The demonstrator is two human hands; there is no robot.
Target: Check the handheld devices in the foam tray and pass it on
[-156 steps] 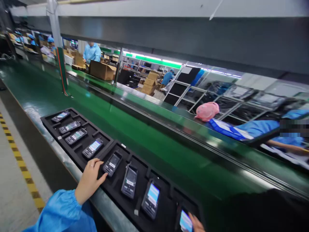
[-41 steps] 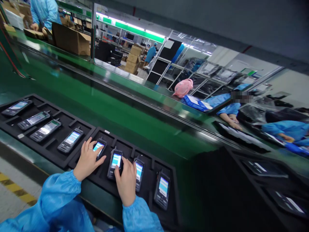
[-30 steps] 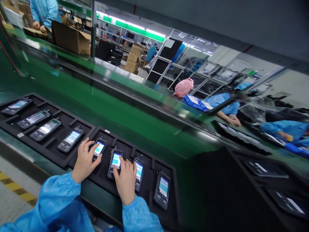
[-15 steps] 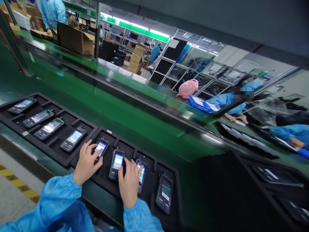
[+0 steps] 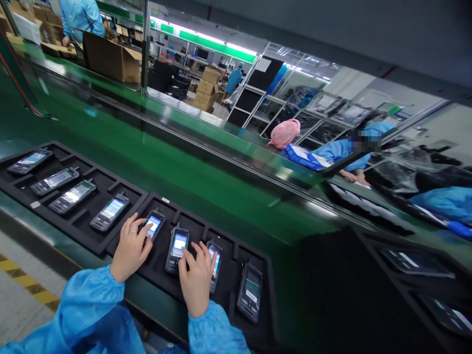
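Partly hiding glossy-screened rugged phones (image 5: 158, 225) in matte black tray (image 5: 270, 295) toward seven o'clock, with left grip (image 5: 131, 250) and right grip (image 5: 195, 281) spread.

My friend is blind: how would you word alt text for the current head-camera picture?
A person's left hand and right hand, in blue sleeves, are at handsets with lit screens, among eight set four apiece in two black trays. The trays lie on a green work surface, with co-workers in blue beyond.
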